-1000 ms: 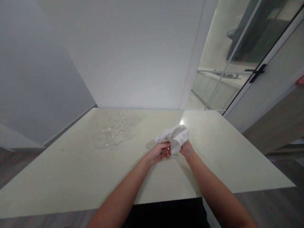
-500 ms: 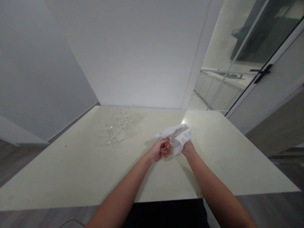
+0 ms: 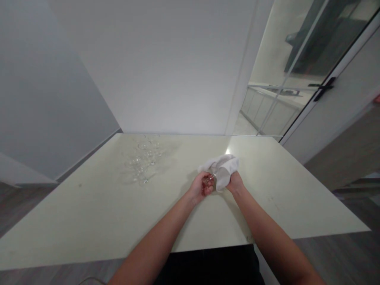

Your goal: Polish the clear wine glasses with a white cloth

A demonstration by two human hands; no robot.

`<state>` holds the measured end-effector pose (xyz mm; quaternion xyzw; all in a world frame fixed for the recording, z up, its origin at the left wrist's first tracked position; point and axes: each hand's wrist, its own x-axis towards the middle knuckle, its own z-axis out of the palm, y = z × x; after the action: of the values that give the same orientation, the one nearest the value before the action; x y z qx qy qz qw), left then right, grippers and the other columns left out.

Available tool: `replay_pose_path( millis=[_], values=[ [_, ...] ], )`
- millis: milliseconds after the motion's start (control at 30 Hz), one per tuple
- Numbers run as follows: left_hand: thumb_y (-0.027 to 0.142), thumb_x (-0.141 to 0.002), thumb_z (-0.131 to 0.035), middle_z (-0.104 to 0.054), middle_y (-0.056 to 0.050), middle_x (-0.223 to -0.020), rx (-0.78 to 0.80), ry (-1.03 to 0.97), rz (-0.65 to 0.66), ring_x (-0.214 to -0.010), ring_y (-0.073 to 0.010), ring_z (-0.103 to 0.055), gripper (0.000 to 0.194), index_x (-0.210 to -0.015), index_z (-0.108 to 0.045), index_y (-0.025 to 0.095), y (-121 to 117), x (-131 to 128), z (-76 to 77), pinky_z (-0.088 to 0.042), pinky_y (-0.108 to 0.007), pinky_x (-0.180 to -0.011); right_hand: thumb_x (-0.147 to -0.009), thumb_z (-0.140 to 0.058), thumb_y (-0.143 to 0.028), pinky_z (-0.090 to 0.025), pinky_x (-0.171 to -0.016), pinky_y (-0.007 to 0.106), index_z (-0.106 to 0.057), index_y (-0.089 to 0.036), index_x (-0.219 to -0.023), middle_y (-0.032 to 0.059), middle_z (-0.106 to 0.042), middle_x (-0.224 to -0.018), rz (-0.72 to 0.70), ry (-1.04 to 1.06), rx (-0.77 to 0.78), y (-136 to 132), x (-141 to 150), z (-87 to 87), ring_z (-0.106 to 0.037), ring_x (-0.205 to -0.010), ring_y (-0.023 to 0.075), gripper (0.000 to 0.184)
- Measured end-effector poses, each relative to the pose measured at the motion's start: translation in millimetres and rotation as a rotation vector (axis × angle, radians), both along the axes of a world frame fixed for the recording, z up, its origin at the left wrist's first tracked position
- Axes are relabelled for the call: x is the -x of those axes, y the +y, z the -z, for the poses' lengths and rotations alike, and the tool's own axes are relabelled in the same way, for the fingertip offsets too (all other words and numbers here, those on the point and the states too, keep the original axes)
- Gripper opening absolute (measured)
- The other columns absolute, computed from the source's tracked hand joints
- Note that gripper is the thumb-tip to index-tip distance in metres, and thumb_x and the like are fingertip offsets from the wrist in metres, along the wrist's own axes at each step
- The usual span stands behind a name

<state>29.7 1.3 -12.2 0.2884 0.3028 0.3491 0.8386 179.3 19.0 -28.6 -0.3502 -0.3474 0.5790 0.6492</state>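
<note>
Left hand (image 3: 202, 187) grips a clear glass (image 3: 211, 177) above the tabletop (image 3: 103, 221); right hand (image 3: 235, 183) holds the white cloth (image 3: 225, 170) against it, folds changed since before. More glasses (image 3: 138, 160) sit left.

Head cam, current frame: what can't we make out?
All head view:
- Right hand: most fingers hidden by the white cloth.
- Held clear item: far end hidden by the cloth, near end partly covered by the left hand; full shape unclear.
- Clear glassware: transparent, overlapping, blurred; no sure count.
- Red thing: cut off by right edge.
</note>
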Motion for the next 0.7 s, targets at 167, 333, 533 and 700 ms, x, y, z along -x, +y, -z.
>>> replay_pose_path(
  millis=[167, 333, 533, 700],
  values=[
    [0.042, -0.080, -0.051, -0.055, 0.002, -0.059, -0.033, 0.133, -0.046, -0.041, -0.0080, -0.049, 0.025, -0.075, -0.051, 0.018, 0.9, 0.7, 1.0, -0.035, -0.018, -0.041, -0.068, -0.066, -0.067, -0.057, -0.065, 0.034, -0.062, -0.022, -0.073, 0.0040, -0.071, -0.073, -0.149, 0.024, 0.014, -6.0, 8.9, -6.5, -0.068, -0.082, 0.0237, 0.045],
    [0.038, -0.081, -0.050, -0.064, -0.003, -0.083, -0.235, 0.316, -0.354, -0.067, -0.0133, -0.061, 0.022, -0.091, -0.053, 0.019, 7.0, 2.7, 2.7, -0.044, -0.022, -0.054, -0.069, -0.073, -0.054, -0.056, -0.067, 0.029, -0.057, -0.024, -0.076, -0.0015, -0.067, -0.071, 0.061, 0.057, -0.073, -4.3, 16.1, -12.3, -0.065, -0.074, 0.0169, 0.034],
    [0.037, -0.085, -0.050, -0.062, -0.006, -0.100, -0.467, 0.453, -0.632, -0.085, -0.0150, -0.060, 0.020, -0.096, -0.052, 0.021, 11.6, 11.0, -2.7, -0.044, -0.023, -0.065, -0.069, -0.075, -0.045, -0.055, -0.061, 0.028, -0.056, -0.023, -0.081, -0.0059, -0.061, -0.061, 0.138, -0.072, -0.032, -6.3, 15.1, -8.7, -0.062, -0.064, 0.0151, 0.031],
    [0.042, -0.082, -0.062, -0.061, -0.003, -0.096, -0.732, 0.489, -0.606, -0.088, -0.0149, -0.058, 0.028, -0.099, -0.055, 0.020, 3.5, 7.7, -6.9, -0.043, -0.023, -0.072, -0.063, -0.080, -0.024, -0.054, -0.082, 0.028, -0.062, -0.021, -0.105, 0.0018, -0.071, -0.098, -0.036, -0.350, -0.212, -13.4, 26.0, -2.5, -0.065, -0.086, 0.0150, 0.046]
  ],
)
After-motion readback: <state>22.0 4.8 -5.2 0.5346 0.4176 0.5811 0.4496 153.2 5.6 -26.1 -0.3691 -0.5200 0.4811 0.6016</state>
